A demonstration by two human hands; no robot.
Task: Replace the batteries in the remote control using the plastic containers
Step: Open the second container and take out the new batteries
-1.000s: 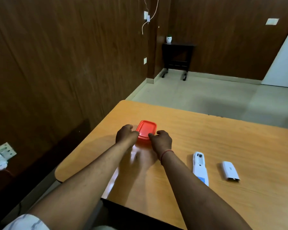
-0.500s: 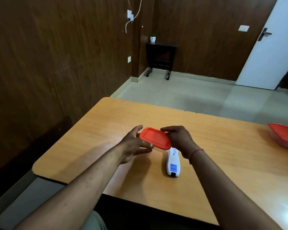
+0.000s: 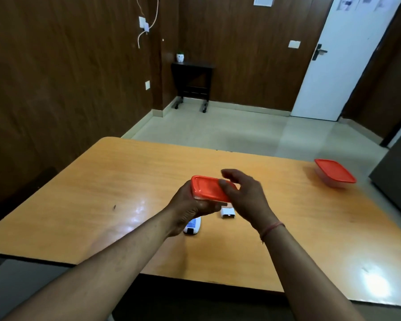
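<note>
A small clear plastic container with a red lid [image 3: 207, 188] is lifted above the table, tilted. My left hand [image 3: 190, 207] grips it from below and the side. My right hand [image 3: 243, 193] lies over the lid's right end, thumb on top and fingers spread above it. Under my hands on the table lie the white remote control [image 3: 193, 226], mostly hidden by my left wrist, and its white battery cover [image 3: 227, 213], partly hidden by my right hand. A second container with a red lid [image 3: 335, 173] stands at the table's far right.
The orange wooden table [image 3: 107, 193] ends just before my body and at the far side. A dark wood wall runs along the left. Beyond the table are a tiled floor, a small dark side table [image 3: 192, 84] and a white door [image 3: 338, 66].
The container has gone from resting on the table's left part to being lifted over the remote. My view has turned right, bringing the second container into sight. My right hand now reaches over the lid.
</note>
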